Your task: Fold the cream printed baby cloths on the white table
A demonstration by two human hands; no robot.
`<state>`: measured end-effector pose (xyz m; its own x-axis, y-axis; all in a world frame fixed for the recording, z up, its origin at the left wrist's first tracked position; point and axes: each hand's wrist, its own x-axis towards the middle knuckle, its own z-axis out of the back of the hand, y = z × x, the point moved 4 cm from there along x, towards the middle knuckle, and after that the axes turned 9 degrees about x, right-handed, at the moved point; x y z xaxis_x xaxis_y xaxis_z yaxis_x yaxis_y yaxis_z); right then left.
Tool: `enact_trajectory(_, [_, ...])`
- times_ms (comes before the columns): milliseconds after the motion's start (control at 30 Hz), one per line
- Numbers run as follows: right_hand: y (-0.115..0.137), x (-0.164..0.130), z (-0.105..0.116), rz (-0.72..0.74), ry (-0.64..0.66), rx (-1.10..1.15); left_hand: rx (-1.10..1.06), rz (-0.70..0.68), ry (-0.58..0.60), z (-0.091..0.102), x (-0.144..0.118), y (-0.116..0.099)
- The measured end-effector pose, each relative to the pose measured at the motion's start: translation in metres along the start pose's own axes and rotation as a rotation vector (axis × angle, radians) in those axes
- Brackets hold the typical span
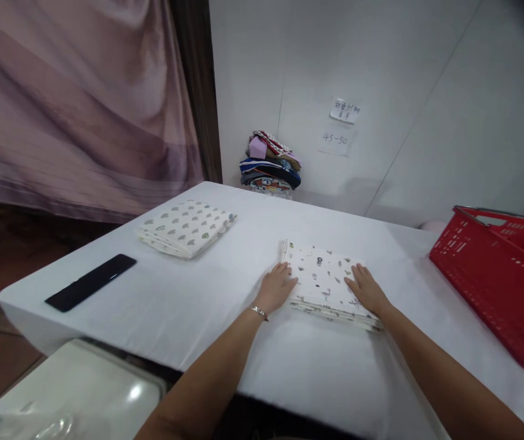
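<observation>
A folded white cloth [319, 278] with small printed figures lies flat on the white-covered table [198, 318]. My left hand [276, 286] rests at its left edge, fingers stretched out over the fabric. On the opposite edge lies my right hand [366, 290], its fingers spread and touching the top layer. Neither hand grips the cloth. Several folded layers show along the near side. Farther left on the table is another folded white cloth [187, 227], printed with grey shapes and a few green ones, apart from both hands.
A red plastic basket [495, 275] stands at the table's right. A flat black object [91, 282] lies near the left edge. Behind the table rises a stack of folded fabrics [270, 165] by the wall. A pale lid-like surface [83, 385] sits below the front left edge.
</observation>
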<state>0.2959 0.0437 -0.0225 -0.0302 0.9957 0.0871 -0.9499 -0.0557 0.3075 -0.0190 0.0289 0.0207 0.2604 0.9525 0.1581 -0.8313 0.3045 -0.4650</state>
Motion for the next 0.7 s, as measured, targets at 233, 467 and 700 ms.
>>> enact_trajectory(233, [-0.002, 0.0, -0.004, 0.025, -0.012, 0.009, -0.084, 0.243, -0.085, 0.029, 0.061, 0.014])
enact_trajectory(467, [0.017, 0.007, 0.022, -0.021, 0.031, -0.033, -0.003, 0.426, -0.003, 0.006, 0.098, 0.02])
enact_trajectory(700, [0.055, 0.016, 0.022, 0.031, 0.035, -0.096, -0.003, 0.447, -0.011, -0.005, 0.103, 0.029])
